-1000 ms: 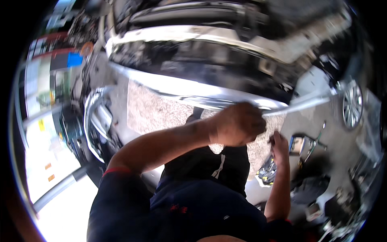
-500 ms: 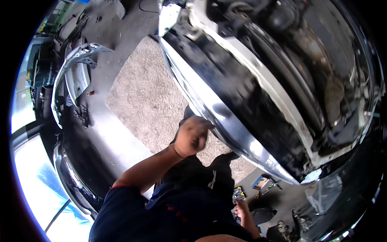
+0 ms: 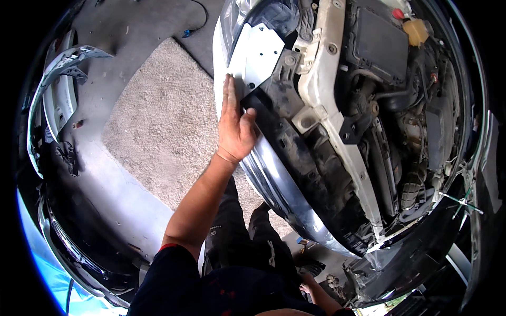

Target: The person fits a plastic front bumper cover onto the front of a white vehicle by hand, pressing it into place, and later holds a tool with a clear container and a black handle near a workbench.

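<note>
My left hand [image 3: 235, 129] lies against the front of a car, fingers stretched out and together, thumb apart. Its palm side faces the front edge beside the headlight [image 3: 274, 16] and a white bracket-like plate with holes [image 3: 263, 52]. Below the hand, the shiny chrome front trim [image 3: 279, 181] curves down to the right. Behind it runs a pale metal crossmember [image 3: 337, 126] over the open engine bay. Low in the picture, my right hand [image 3: 305, 286] hangs beside my dark trousers. It is small and partly hidden, so its fingers cannot be made out.
A beige rug [image 3: 163, 110] lies on the grey floor under my feet. Curved silver body panels [image 3: 63, 100] rest on the floor at left, with a dark bumper [image 3: 89, 253] nearer. A cable [image 3: 203, 18] lies beyond the rug. The engine bay holds a black box [image 3: 378, 47].
My left hand has moved up and forward along the front trim and its curled fingers have straightened. The view has shifted, bringing the headlight and more engine bay in. My right hand sits lower.
</note>
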A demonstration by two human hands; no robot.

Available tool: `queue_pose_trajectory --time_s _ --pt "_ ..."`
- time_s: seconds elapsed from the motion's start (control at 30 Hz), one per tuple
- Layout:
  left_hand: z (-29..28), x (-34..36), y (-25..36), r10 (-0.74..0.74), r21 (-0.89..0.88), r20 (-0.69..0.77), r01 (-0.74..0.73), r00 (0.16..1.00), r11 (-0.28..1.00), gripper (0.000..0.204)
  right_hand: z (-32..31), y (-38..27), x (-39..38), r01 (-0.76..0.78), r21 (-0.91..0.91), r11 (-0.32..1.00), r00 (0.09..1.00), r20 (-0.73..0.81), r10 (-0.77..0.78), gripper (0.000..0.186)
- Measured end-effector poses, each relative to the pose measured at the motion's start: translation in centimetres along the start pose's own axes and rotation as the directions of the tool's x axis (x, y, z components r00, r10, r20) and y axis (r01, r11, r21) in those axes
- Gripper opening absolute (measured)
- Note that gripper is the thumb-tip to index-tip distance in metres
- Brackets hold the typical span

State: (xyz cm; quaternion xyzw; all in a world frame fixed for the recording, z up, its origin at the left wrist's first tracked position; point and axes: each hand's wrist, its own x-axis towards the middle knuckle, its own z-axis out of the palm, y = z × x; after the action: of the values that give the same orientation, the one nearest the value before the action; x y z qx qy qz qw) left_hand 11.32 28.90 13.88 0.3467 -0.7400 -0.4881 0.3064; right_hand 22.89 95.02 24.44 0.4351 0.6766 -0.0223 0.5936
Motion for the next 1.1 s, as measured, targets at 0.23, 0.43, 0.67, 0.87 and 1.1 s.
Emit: queue_pose_trajectory --time_s 0.23,0.43,0.67,0.87,1.1 --pt "0.6 1.3 0.9 -0.023 0.012 -0.042 0.023 0.999 1.000 0.067 -1.1 3.4 2.8 0.009 0.037 0.999 0.987 0.161 -0.015 0.012" --pt "1.5 2.1 1.3 -0.023 0.038 0.034 0.022 0.999 0.999 0.067 -2.8 3.1 4.0 -0.080 0.019 0.997 0.980 0.185 0.076 0.016" --pt "0.0 2.0 1.4 -0.074 0.022 0.062 0.072 0.995 0.997 0.071 -0.6 -8.3 -7.0 -0.313 0.080 0.946 0.949 0.068 0.308 0.044" --pt "-0.2 2.1 0.8 -0.033 0.021 0.049 0.032 0.998 0.999 0.072 -0.8 -5.9 -5.1 -0.220 0.168 0.961 0.975 0.019 0.219 0.027" --pt "-0.5 2.0 1.6 -0.106 0.052 0.119 0.100 0.987 0.994 0.072 -1.8 -1.8 -0.1 -0.145 -0.046 0.988 0.986 0.075 0.148 0.032"
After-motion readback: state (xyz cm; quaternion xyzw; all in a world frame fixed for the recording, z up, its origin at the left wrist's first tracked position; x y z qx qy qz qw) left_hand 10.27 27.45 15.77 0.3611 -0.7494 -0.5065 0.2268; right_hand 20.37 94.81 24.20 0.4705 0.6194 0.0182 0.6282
